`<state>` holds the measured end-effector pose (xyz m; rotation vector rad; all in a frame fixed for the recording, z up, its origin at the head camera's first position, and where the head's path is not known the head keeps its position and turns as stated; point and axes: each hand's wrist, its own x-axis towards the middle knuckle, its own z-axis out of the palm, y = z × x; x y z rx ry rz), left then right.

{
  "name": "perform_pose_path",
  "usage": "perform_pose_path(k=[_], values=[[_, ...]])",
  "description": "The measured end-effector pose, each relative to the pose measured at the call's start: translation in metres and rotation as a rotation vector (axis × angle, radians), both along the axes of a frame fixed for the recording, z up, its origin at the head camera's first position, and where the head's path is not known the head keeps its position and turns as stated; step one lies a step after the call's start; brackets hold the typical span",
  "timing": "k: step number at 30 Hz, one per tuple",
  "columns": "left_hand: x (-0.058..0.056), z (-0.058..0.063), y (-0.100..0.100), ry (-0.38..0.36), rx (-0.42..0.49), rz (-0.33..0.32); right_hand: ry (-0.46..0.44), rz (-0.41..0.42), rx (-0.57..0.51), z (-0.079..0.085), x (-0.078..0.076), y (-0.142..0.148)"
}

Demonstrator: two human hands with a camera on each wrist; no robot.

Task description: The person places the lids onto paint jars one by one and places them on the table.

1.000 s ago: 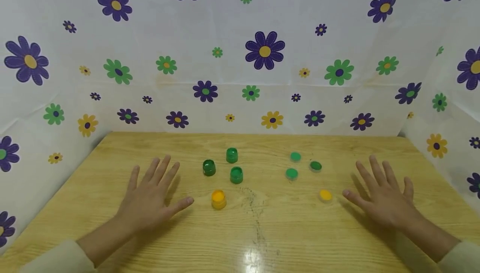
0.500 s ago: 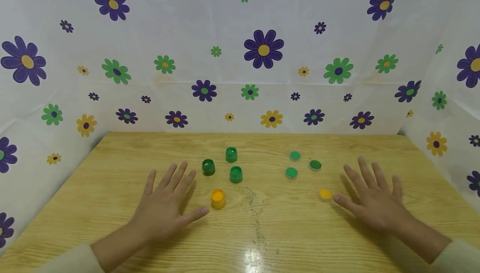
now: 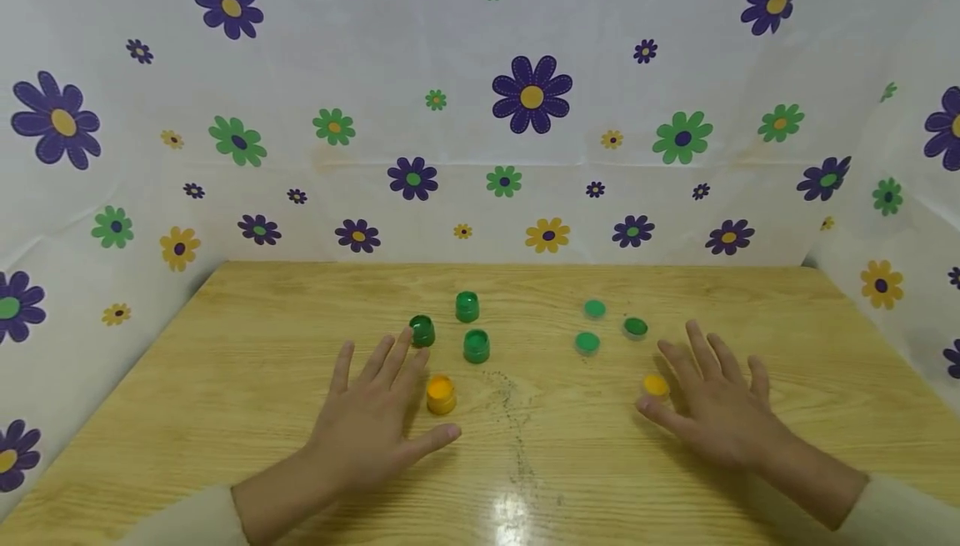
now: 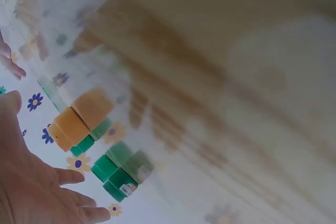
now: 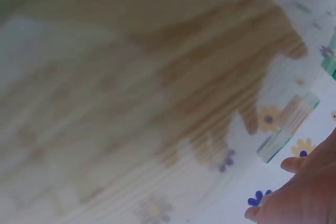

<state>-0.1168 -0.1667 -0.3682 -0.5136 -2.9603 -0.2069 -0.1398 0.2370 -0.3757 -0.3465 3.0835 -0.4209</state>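
My left hand [image 3: 367, 433], fingers spread, hovers just left of an uncapped yellow paint jar [image 3: 441, 396]. Its fingertips overlap the edge of a dark green paint jar [image 3: 424, 332] in the head view; contact cannot be told. Two green paint jars [image 3: 467, 308] stand beyond. In the left wrist view the yellow jar [image 4: 71, 128] is near the thumb. My right hand [image 3: 716, 417], also spread, is beside a yellow lid [image 3: 656, 386], thumb close to its near edge. Two light green lids [image 3: 587, 343] and a dark green lid [image 3: 635, 328] lie farther off. Both hands hold nothing.
The glossy wooden table [image 3: 570, 463] mirrors hands and jars in the wrist views. Dark specks [image 3: 517, 413] mark its middle. Flower-printed white cloth [image 3: 360, 54] walls the back and both sides.
Both hands have moved inward: the left rightward to the yellow jar, the right leftward to the yellow lid. Jars and lids stay in place.
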Motion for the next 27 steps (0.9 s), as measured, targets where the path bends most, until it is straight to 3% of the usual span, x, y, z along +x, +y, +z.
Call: perform_pose_path(k=[9,27], values=[[-0.005,-0.003,0.008,0.02,-0.032,0.008,-0.003,-0.047,-0.034,-0.002,-0.005,-0.004],[-0.01,-0.007,0.013,0.055,-0.058,0.001,0.021,-0.049,-0.089,-0.002,-0.007,-0.004]])
